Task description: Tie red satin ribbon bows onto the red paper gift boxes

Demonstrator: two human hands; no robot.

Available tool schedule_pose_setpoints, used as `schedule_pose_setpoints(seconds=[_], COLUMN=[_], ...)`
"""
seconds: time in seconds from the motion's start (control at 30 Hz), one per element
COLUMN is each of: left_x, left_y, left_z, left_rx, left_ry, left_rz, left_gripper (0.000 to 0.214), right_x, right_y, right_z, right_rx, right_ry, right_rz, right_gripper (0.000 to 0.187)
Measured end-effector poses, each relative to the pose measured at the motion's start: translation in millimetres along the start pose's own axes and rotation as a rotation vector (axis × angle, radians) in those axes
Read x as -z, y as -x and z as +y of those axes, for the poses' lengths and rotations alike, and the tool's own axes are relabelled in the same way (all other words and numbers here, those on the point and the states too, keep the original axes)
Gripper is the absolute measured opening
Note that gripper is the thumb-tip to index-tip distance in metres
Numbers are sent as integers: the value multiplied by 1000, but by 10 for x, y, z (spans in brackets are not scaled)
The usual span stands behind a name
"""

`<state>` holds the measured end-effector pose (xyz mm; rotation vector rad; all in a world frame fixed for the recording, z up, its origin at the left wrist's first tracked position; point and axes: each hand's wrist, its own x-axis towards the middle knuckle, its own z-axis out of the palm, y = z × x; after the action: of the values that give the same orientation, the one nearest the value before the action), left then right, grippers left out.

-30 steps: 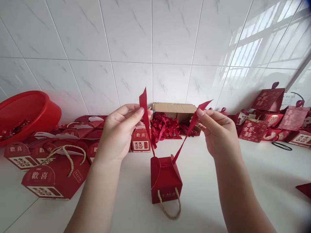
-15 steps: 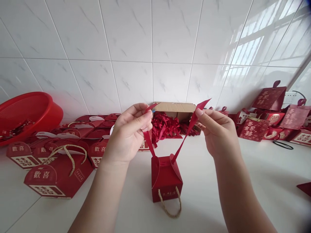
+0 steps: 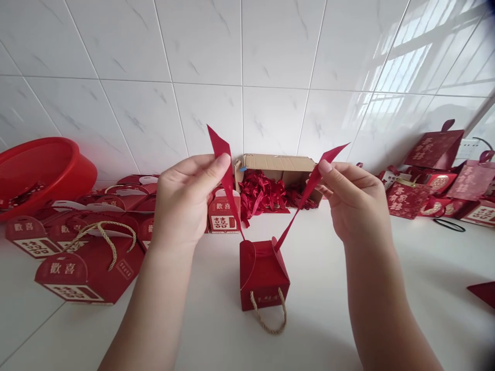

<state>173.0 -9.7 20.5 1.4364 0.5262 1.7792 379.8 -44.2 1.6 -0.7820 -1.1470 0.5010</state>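
Observation:
A small red gift box stands on the white table in front of me, its beige rope handle hanging down the near side. From its top rise the two ends of a red ribbon, spread in a V. My left hand pinches one end between thumb and fingers, with the pointed tip sticking up past the thumb. The other end is pinched by my right hand, its tip slanting up to the right. Both hands are above the box, apart from it.
At the back, a cardboard box holds a heap of red ribbons. Several red gift boxes crowd the left, near a red basin. More decorated boxes are stacked right, beside a black loop. A tiled wall rises behind.
My left hand has moved left and now grips its ribbon end with the tip upright. My right hand has shifted slightly right, so the ribbon ends are spread wider.

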Motion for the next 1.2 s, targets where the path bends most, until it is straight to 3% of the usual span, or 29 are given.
schedule_pose_setpoints(seconds=[0.2, 0.43, 0.77, 0.93, 1.2], left_x=[84, 47, 20, -6, -106], left_y=[-37, -14, -4, 41, 115], left_z=[-13, 4, 11, 31, 22], left_rx=[72, -90, -81, -75, -38], left_ry=[-191, -92, -103, -94, -116], left_rz=[-71, 21, 71, 32, 16], left_gripper=[10, 2, 2, 3, 11], right_x=[35, 65, 28, 14, -1], right_y=[-28, -8, -6, -8, 23], right_z=[22, -10, -9, -35, -29], right_rx=[53, 69, 70, 67, 26], right_ry=[-28, -56, -77, -149, -215], right_rz=[-23, 42, 52, 100, 60], right_gripper=[14, 8, 10, 12, 10])
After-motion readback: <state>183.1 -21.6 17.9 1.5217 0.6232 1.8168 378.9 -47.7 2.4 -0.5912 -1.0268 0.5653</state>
